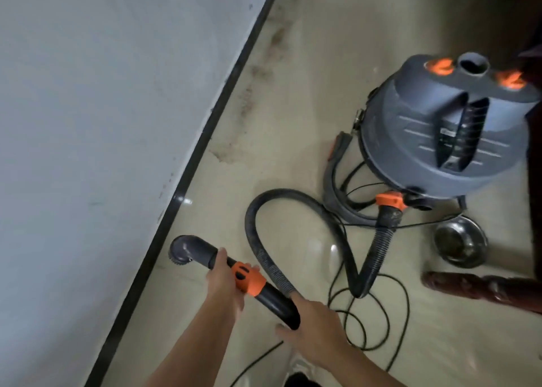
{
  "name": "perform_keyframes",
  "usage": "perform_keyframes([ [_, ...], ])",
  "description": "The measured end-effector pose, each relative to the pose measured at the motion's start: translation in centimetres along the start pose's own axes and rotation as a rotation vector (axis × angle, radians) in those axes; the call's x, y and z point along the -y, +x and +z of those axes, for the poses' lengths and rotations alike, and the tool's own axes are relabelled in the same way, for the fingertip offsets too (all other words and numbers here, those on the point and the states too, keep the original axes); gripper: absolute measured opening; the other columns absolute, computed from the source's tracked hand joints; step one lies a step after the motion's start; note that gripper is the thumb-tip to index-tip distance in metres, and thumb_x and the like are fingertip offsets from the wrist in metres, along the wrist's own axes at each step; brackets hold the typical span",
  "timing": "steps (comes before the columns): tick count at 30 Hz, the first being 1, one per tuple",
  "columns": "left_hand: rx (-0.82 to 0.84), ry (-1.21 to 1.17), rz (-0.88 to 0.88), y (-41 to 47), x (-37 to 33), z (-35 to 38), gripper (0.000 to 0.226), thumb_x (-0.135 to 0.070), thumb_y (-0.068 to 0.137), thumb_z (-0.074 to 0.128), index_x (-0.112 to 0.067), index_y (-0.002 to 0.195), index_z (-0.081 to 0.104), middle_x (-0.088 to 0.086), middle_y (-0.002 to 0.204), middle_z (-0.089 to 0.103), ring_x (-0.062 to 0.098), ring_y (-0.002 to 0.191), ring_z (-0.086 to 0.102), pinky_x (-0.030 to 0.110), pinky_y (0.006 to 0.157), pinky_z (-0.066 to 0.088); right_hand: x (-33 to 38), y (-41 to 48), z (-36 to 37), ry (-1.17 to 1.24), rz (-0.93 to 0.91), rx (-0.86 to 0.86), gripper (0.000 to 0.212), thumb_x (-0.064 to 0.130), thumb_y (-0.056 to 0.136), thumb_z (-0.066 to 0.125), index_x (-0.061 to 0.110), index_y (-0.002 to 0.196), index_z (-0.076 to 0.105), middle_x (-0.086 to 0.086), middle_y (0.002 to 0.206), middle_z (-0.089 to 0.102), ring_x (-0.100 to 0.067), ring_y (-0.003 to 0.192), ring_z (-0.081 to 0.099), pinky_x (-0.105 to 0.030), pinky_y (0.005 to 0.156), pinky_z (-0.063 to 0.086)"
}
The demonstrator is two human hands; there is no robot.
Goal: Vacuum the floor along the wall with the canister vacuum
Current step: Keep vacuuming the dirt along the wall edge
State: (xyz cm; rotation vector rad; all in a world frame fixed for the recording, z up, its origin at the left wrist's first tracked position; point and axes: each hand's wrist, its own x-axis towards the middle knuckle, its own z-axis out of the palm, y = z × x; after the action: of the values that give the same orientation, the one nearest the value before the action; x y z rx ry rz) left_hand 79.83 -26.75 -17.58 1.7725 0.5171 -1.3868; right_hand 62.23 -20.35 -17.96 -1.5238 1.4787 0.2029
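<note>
Seen from the head, the left hand (224,281) is clenched round the wand (272,300), its fingers wrapped at the front edge of the orange collar (250,282). The right hand (318,332) grasps the wand's rear end, fingers curled over the black tube where the hose (258,240) joins. Just ahead of the left fingers the round brush (181,250) sits low over the floor (299,99), close beside the dark skirting (205,131) at the foot of the wall (88,93); whether it touches the floor cannot be told. Beyond the right fingers the hose loops up, drops to a sharp bend and climbs to an orange coupling on the vacuum (434,128), which stands well apart from both hands. Brown stains (249,90) mark the floor by the skirting, far ahead of the left fingers. A black cord (381,313) lies coiled just right of the right fingers; past it are a steel bowl (460,244) and a dark wooden leg (481,289)
</note>
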Motion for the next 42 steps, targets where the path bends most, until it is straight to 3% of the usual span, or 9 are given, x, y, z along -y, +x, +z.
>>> perform_keyframes([
  [4,0.005,0.064,0.13,-4.5,-2.1,6.2,0.039,-0.048,0.093,0.056,-0.01,0.099,0.048,0.016,0.08,0.059,0.029,0.06,0.063,0.041,0.058,0.057,-1.7,-0.4,-8.3,0.16,0.034,-0.183,0.055,0.08,0.069,0.053,0.041,0.108,0.054,0.018,0.099,0.061,-0.001,0.095,0.058,-0.023,0.081,0.047],
  [8,0.133,0.108,0.182,-7.2,-3.4,12.4,0.041,-0.049,0.09,0.06,-0.01,0.096,0.052,0.016,0.076,0.057,0.024,0.05,0.058,0.036,0.053,0.057,-5.4,0.8,-17.7,0.119,0.121,-0.719,0.044,0.051,0.088,0.062,0.025,0.123,0.057,0.004,0.12,0.058,-0.016,0.114,0.051,-0.032,0.089,0.045],
  [12,0.212,0.187,0.228,-7.7,-2.2,18.4,0.044,-0.049,0.087,0.065,-0.009,0.1,0.051,0.012,0.06,0.055,0.024,0.041,0.058,0.038,0.053,0.056,-7.6,3.7,-26.0,0.061,0.312,-1.015,0.07,0.044,0.091,0.061,0.014,0.147,0.033,-0.011,0.15,0.036,-0.03,0.137,0.032,-0.047,0.109,0.036],
  [14,0.233,0.241,0.228,-7.4,-1.5,21.3,0.051,-0.053,0.084,0.066,-0.009,0.108,0.051,0.014,0.067,0.06,0.026,0.046,0.062,0.04,0.059,0.058,-7.9,5.8,-28.8,0.095,0.392,-1.03,0.082,0.048,0.092,0.058,0.011,0.154,0.018,-0.013,0.16,0.021,-0.03,0.147,0.018,-0.047,0.117,0.025],
  [16,0.234,0.295,0.198,-6.8,-1.2,24.0,0.059,-0.057,0.082,0.065,-0.008,0.112,0.052,0.016,0.077,0.065,0.028,0.055,0.066,0.043,0.065,0.059,-8.1,8.1,-30.5,0.123,0.434,-1.023,0.087,0.051,0.093,0.056,0.009,0.156,0.012,-0.014,0.162,0.017,-0.031,0.148,0.016,-0.047,0.119,0.022],
  [20,0.341,0.35,0.122,-6.1,-2.1,29.8,0.055,-0.055,0.086,0.062,-0.004,0.1,0.049,0.013,0.05,0.052,0.026,0.04,0.055,0.036,0.049,0.053,-8.5,11.4,-31.2,-0.022,0.518,-1.079,0.085,0.052,0.091,0.057,0.014,0.155,0.018,-0.022,0.153,0.025,-0.04,0.132,0.035,-0.052,0.106,0.037],
  [24,0.394,0.397,0.129,-5.7,-4.4,35.1,0.044,-0.049,0.089,0.062,-0.009,0.098,0.047,0.01,0.052,0.042,0.023,0.038,0.05,0.031,0.045,0.05,-9.4,13.7,-32.6,-0.109,0.592,-1.126,0.078,0.049,0.092,0.057,0.017,0.154,0.023,-0.025,0.147,0.034,-0.042,0.125,0.04,-0.055,0.096,0.045],
  [33,0.446,0.503,0.138,-3.7,-10.2,42.7,0.043,-0.045,0.087,0.067,-0.006,0.091,0.049,0.007,0.046,0.046,0.024,0.038,0.05,0.036,0.052,0.054,-10.5,19.7,-43.0,-0.082,0.66,-1.049,0.081,0.053,0.094,0.051,0.026,0.157,0.008,-0.019,0.147,0.029,-0.038,0.127,0.036,-0.05,0.102,0.041],
  [42,0.47,0.577,0.203,-3.0,-13.5,52.5,0.041,-0.043,0.088,0.066,-0.009,0.082,0.044,0.01,0.055,0.041,0.025,0.039,0.045,0.032,0.048,0.046,-12.6,27.3,-54.9,-0.092,0.64,-1.018,0.081,0.054,0.096,0.049,0.03,0.157,0.001,-0.017,0.145,0.03,-0.036,0.127,0.036,-0.048,0.103,0.039],
])
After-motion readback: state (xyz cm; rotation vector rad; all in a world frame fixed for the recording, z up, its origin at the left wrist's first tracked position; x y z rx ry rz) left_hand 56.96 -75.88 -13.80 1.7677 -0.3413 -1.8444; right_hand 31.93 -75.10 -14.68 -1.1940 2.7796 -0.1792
